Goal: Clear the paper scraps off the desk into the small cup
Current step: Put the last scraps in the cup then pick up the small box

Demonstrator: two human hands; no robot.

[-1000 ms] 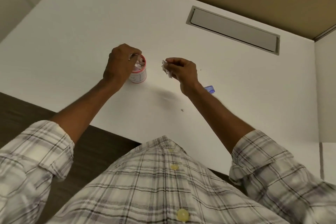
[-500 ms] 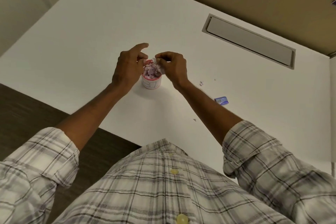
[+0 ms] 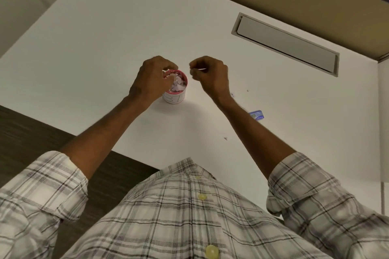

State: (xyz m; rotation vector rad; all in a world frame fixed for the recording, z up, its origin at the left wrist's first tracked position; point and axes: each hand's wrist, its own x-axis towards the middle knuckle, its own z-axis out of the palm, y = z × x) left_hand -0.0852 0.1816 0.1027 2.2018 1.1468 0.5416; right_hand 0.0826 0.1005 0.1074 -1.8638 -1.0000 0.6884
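The small cup (image 3: 176, 97), white with a pink rim, is standing upright on the white desk (image 3: 101, 48), about midway across it and straight ahead of you. It is brimming with crumpled paper scraps (image 3: 178, 86) that are reaching the rim. Your left hand (image 3: 152, 82) is covering the cup's left side, its fingers curled over the rim and holding it, with the fingertips dipping into the mouth and touching the paper. Your right hand (image 3: 211, 76) is hovering just right of the cup, apart from it, thumb and forefinger pressed together and pinching a thin pale sliver of paper (image 3: 200, 68); its other fingers are curling into the palm.

To the right, a few tiny bits (image 3: 232, 94) are lying on the desk just beyond your right wrist, and one more fleck (image 3: 225, 138) is sitting nearer you, beside the forearm. A small blue item (image 3: 256, 115) is resting near that forearm on its right; you cannot tell what it is. Farther right, a long grey recessed panel (image 3: 286, 45) is running across the far side of the desk. Your plaid shirt (image 3: 189, 216) is filling the near edge.
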